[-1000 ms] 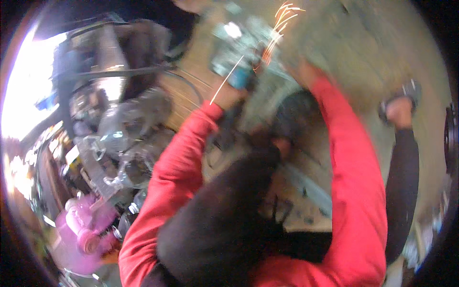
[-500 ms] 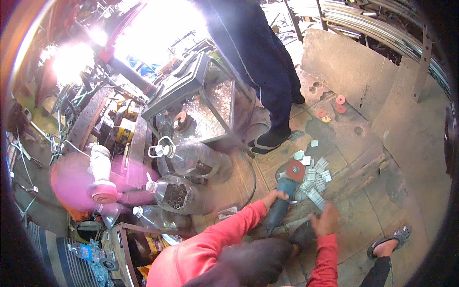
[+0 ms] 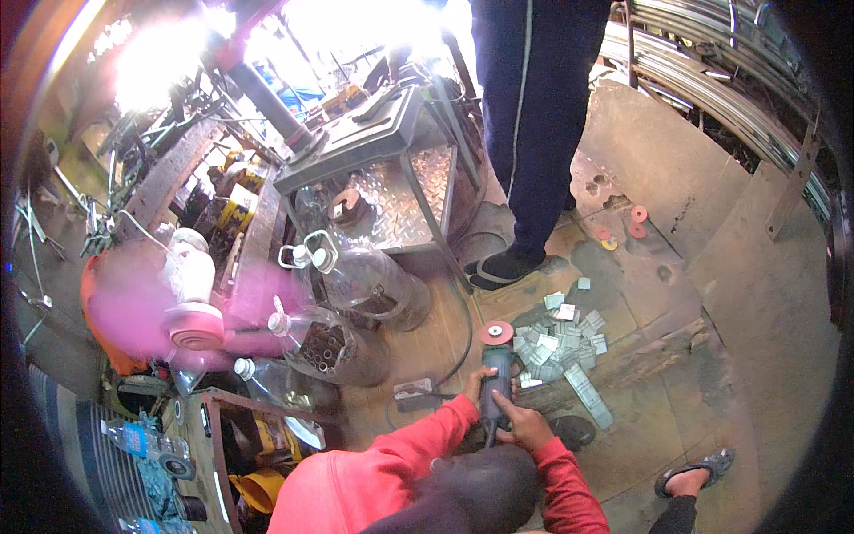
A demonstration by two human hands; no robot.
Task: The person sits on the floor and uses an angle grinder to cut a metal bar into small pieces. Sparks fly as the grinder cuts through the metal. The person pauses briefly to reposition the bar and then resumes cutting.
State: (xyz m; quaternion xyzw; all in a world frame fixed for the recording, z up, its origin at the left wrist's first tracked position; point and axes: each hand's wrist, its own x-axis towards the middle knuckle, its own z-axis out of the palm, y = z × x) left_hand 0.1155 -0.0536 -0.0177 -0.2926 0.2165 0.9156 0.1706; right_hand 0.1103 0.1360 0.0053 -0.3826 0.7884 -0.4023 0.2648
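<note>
My left hand [image 3: 478, 384] is closed around the front of a teal and dark angle grinder [image 3: 496, 396]. A reddish disc [image 3: 485, 336] is fitted at its far end. My right hand [image 3: 529, 427] grips the grinder's rear, one finger stretched along the body. Just right of the tool, small square grey metal-looking pieces [image 3: 569, 340] lie heaped on the floor. A longer strip [image 3: 589, 398] marked off in squares lies at the heap's near side, apart from both hands. Whether the disc is spinning, I cannot tell.
Large clear plastic jugs [image 3: 378, 285] stand at left, one holding tube pieces. Behind them is a metal stand [image 3: 356, 147]. A person in dark trousers [image 3: 543, 116] stands beyond the heap. Loose red discs [image 3: 638, 214] lie farther right. A cable [image 3: 467, 334] curves across the floor.
My right hand has moved from beside the metal strip onto the grinder's rear. The grinder has shifted left, away from the heap. The strip now lies free on the floor.
</note>
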